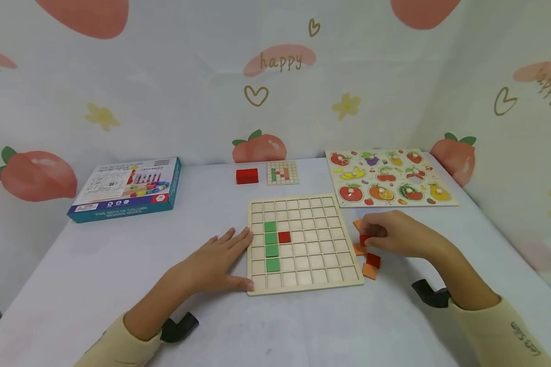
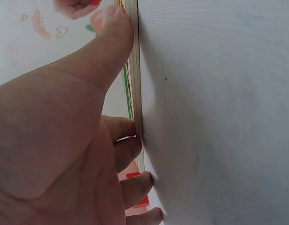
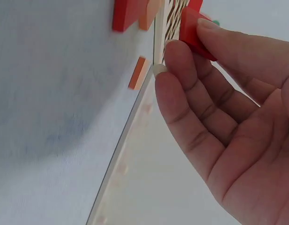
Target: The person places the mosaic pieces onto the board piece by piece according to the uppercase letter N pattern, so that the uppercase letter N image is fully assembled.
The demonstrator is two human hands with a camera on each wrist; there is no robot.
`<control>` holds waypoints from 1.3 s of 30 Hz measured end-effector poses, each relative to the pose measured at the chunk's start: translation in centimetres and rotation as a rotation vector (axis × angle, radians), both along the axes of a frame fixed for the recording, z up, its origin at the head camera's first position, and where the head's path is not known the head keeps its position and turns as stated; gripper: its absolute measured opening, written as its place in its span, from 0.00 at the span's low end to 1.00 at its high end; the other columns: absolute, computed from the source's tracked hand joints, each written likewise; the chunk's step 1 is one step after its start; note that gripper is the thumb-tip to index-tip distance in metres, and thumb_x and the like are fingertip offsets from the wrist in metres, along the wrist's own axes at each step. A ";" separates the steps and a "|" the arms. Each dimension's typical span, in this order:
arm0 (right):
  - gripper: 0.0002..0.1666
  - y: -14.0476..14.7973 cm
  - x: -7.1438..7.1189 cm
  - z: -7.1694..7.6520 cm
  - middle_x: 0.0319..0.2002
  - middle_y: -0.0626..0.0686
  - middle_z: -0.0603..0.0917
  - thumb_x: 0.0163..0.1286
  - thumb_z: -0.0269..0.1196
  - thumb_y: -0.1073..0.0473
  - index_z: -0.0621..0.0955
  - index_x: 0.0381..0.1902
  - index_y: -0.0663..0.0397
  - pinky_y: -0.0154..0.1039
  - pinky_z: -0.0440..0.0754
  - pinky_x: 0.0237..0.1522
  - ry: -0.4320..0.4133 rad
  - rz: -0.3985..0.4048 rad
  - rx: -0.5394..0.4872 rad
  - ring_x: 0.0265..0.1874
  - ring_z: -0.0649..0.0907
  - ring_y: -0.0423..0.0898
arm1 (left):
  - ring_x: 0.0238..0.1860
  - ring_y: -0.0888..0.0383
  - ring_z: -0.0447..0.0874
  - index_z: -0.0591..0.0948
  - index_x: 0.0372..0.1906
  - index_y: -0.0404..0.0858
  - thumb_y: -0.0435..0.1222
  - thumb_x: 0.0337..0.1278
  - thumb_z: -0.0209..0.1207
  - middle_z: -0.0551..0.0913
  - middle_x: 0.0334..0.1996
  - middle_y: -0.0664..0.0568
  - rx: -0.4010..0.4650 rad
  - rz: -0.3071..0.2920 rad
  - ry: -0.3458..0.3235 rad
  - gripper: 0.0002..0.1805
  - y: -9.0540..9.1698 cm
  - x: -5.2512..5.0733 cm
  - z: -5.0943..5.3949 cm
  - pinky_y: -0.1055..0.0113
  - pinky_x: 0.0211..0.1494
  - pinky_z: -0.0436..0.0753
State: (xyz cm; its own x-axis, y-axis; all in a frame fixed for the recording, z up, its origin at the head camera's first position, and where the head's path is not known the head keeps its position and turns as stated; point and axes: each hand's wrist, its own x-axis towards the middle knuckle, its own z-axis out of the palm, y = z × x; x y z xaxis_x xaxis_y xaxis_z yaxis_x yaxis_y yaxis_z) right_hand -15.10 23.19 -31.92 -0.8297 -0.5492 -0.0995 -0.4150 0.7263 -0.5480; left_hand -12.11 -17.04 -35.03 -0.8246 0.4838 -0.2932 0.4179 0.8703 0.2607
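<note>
A wooden grid board [image 1: 305, 244] lies mid-table, with several green squares [image 1: 272, 250] in one column and a red square [image 1: 284, 237] beside them. My left hand [image 1: 211, 265] is spread at the board's left edge; in the left wrist view its thumb and fingers [image 2: 121, 33] touch the edge. Right of the board, my right hand [image 1: 397, 234] pinches a red square [image 3: 193, 35] between thumb and fingers. Under and beside that hand lie orange squares [image 1: 369, 271] and another red one [image 1: 373, 260].
Behind the board are a red block [image 1: 247, 176] and a small pattern card [image 1: 282, 173]. A fruit puzzle board [image 1: 390, 178] lies at the back right, a blue-edged box [image 1: 126, 188] at the back left. A printed cloth hangs behind the table.
</note>
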 end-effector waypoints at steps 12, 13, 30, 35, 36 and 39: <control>0.07 -2.8 -0.1 0.0 0.34 0.44 0.83 0.66 0.70 0.64 0.86 0.42 0.53 0.35 0.83 0.35 0.072 -0.063 -0.086 0.32 0.80 0.43 | 0.79 0.43 0.41 0.52 0.81 0.45 0.72 0.45 0.62 0.49 0.80 0.53 -0.010 -0.013 0.007 0.63 -0.2 0.1 0.0 0.38 0.74 0.52; 0.07 -3.1 -0.2 0.0 0.33 0.45 0.83 0.66 0.69 0.65 0.86 0.42 0.52 0.35 0.83 0.35 0.063 -0.068 -0.090 0.32 0.80 0.43 | 0.79 0.43 0.41 0.52 0.81 0.45 0.72 0.45 0.62 0.49 0.80 0.53 -0.010 -0.013 0.007 0.63 -0.2 0.1 0.1 0.39 0.74 0.52; 0.05 -9.0 -3.1 -0.3 0.31 0.45 0.83 0.66 0.67 0.67 0.85 0.37 0.52 0.42 0.80 0.41 -0.019 -0.010 -0.110 0.36 0.79 0.46 | 0.79 0.43 0.41 0.52 0.81 0.45 0.71 0.44 0.63 0.50 0.80 0.52 0.002 -0.011 0.006 0.63 -0.3 0.0 -0.1 0.38 0.74 0.52; 0.05 -10.1 -3.5 -0.5 0.29 0.45 0.82 0.65 0.67 0.67 0.86 0.34 0.52 0.41 0.79 0.39 -0.035 0.024 -0.106 0.34 0.78 0.46 | 0.79 0.43 0.42 0.52 0.81 0.44 0.71 0.45 0.63 0.50 0.80 0.52 0.005 -0.012 0.008 0.63 -0.2 0.1 0.1 0.38 0.74 0.52; 0.04 -10.3 -3.5 -0.4 0.29 0.45 0.81 0.65 0.67 0.67 0.85 0.34 0.52 0.41 0.79 0.39 -0.041 0.033 -0.106 0.34 0.78 0.46 | 0.79 0.42 0.42 0.52 0.81 0.44 0.71 0.45 0.63 0.50 0.80 0.51 0.004 -0.014 0.010 0.63 -0.2 0.1 0.1 0.38 0.74 0.52; 0.03 -10.8 -3.2 -0.3 0.28 0.45 0.81 0.65 0.67 0.66 0.85 0.33 0.53 0.40 0.79 0.39 -0.069 0.043 -0.092 0.33 0.78 0.45 | 0.79 0.42 0.42 0.52 0.81 0.44 0.71 0.46 0.62 0.50 0.80 0.51 0.001 -0.022 0.016 0.63 -0.2 0.1 0.1 0.38 0.74 0.53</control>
State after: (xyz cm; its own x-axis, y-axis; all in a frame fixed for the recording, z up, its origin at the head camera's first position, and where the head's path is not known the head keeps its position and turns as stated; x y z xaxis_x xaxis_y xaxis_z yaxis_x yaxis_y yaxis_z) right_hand -18.31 12.35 -32.24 -0.7980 -0.5939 -0.1030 -0.4041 0.6539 -0.6396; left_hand -11.99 -17.25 -34.92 -0.8183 0.5020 -0.2799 0.4409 0.8607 0.2546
